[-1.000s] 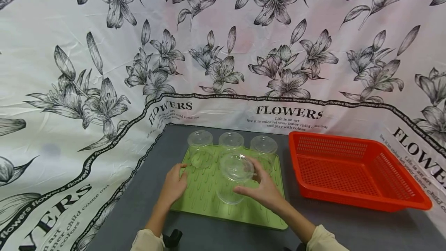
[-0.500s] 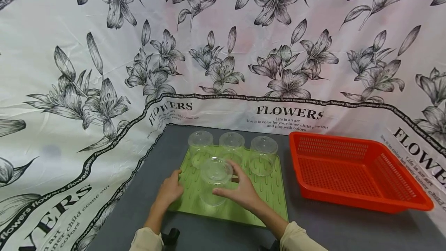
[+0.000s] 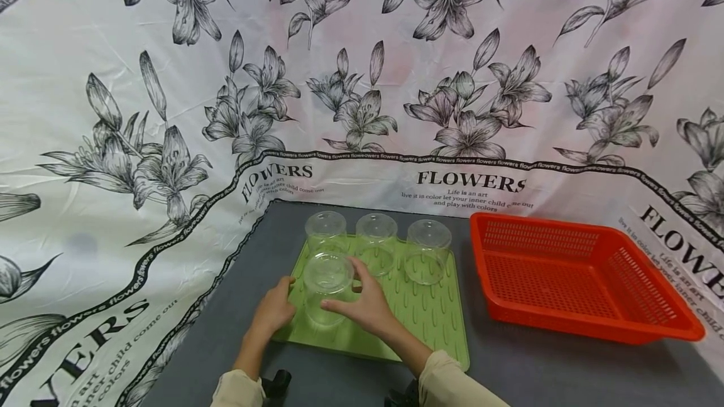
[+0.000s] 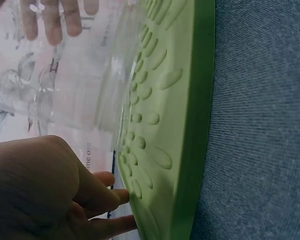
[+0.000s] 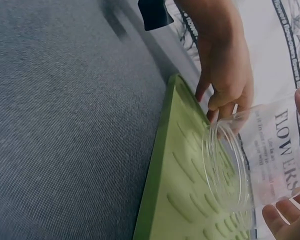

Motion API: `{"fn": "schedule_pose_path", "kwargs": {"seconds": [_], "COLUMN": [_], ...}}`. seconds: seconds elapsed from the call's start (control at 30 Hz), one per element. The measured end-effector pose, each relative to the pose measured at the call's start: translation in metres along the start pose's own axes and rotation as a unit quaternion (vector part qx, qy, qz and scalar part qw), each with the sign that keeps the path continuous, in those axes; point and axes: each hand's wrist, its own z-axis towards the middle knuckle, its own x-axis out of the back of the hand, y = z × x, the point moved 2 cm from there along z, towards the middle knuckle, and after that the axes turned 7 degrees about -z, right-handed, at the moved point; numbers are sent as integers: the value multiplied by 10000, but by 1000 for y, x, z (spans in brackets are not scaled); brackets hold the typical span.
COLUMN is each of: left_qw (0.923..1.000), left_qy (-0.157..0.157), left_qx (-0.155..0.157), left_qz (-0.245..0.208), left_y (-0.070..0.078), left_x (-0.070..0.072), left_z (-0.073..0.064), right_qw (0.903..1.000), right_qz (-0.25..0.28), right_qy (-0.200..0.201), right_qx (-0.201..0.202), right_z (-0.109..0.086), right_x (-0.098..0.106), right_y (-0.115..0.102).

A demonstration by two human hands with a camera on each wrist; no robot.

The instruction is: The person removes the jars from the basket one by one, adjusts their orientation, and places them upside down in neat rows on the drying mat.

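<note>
My right hand (image 3: 367,306) grips a clear plastic jar (image 3: 327,291) over the left part of a green drying mat (image 3: 396,325). The jar is upside down; in the right wrist view its ringed rim (image 5: 225,165) faces the mat, and I cannot tell whether it touches. My left hand (image 3: 274,309) holds the mat's left edge; its fingertips meet that edge in the left wrist view. Behind stand three more clear jars: a left one (image 3: 325,225), a middle one (image 3: 376,240) and a right one (image 3: 428,250). The held jar partly hides the left one.
A red perforated plastic basket (image 3: 543,316) stands right of the mat. The table (image 3: 537,369) has a grey cloth-like surface. A white flower-printed curtain (image 3: 362,112) hangs around the back and left side.
My right hand has carried the jar leftward across the mat, from in front of the middle jar to in front of the left one. My left hand stays near the mat's left edge.
</note>
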Motion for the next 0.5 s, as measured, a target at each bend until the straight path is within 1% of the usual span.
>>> {"fn": "schedule_pose_path", "kwargs": {"seconds": [0.17,0.23,0.37,0.5], "left_qw": [9996,9993,9986,9981], "left_qy": [91,66,-110,-277], "left_qx": [-208,-286,-419,-438], "left_qz": [175,216,295,320], "left_y": [0,-1,-4,-7], "left_x": [3,3,3,4], "left_z": [-2,-2,-5,-8], "right_qw": [9999,9999,10000,10000], "right_qz": [15,15,-2,7], "right_qy": [-33,-44,-20,-29], "right_qx": [95,93,45,-5], "right_z": [8,10,15,18], "right_x": [-10,-13,-19,-25], "right_y": [0,-1,-1,-1]}}
